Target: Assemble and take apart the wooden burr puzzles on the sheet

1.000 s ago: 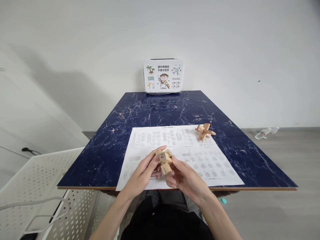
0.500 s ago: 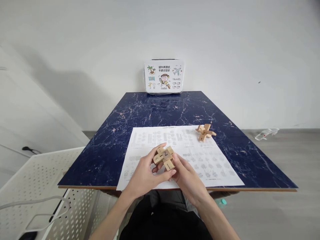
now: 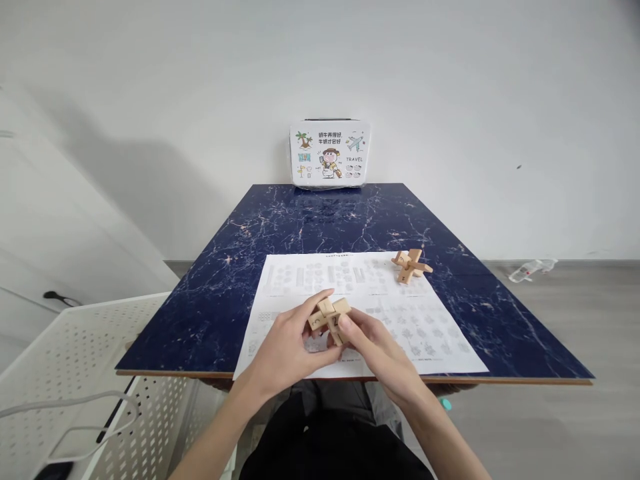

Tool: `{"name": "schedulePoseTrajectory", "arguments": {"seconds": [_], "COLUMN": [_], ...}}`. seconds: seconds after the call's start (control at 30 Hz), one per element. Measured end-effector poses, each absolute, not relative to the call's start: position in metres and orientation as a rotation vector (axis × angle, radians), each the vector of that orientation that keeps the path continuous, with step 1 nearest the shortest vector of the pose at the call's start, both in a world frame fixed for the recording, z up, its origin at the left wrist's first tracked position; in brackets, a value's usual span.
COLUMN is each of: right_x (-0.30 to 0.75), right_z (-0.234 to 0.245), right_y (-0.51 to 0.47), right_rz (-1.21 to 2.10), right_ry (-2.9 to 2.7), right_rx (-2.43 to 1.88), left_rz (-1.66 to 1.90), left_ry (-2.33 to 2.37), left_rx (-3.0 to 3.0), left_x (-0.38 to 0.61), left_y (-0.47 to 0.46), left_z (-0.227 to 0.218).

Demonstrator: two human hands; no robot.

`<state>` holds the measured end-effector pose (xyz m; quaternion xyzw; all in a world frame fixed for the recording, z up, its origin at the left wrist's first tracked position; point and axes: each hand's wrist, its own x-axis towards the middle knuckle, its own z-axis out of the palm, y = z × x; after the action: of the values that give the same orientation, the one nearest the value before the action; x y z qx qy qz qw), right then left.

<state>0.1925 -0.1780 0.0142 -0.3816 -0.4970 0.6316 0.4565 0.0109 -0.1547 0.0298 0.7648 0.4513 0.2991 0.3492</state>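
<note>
Both hands hold a small wooden interlocking puzzle (image 3: pixel 327 316) of numbered light-wood bars, just above the near part of a printed paper sheet (image 3: pixel 400 320). My left hand (image 3: pixel 287 343) wraps its fingers round the puzzle's left and underside. From the right, my right hand (image 3: pixel 375 347) pinches the puzzle with thumb and fingers. A second wooden cross-shaped puzzle (image 3: pixel 410 265) lies on the sheet's far right corner, well away from both hands.
The sheet lies on a dark blue marble-patterned table (image 3: pixel 220 287). A white box with cartoon travel pictures (image 3: pixel 329 153) stands at the table's far edge against the wall. A white perforated basket (image 3: pixel 75 373) sits at the lower left. A plastic bottle (image 3: pixel 530 268) lies on the floor at right.
The puzzle has been turned in my hands and lowered slightly toward the sheet; my right fingers have shifted up over its right side. The second puzzle has not moved.
</note>
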Motion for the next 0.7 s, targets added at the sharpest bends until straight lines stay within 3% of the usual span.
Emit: {"name": "schedulePoseTrajectory", "arguments": {"seconds": [0.47, 0.7], "right_x": [0.194, 0.197], "right_z": [0.013, 0.012], "right_y": [-0.177, -0.169], "right_rz": [1.509, 1.151], "right_ry": [-1.347, -1.56], "right_rx": [-0.993, -1.078], "left_rz": [0.87, 0.914], "left_ry": [1.077, 1.069], "left_rx": [2.107, 2.056], "left_x": [0.005, -0.006], "left_y": [-0.15, -0.147], "left_z": [0.028, 0.026]}}
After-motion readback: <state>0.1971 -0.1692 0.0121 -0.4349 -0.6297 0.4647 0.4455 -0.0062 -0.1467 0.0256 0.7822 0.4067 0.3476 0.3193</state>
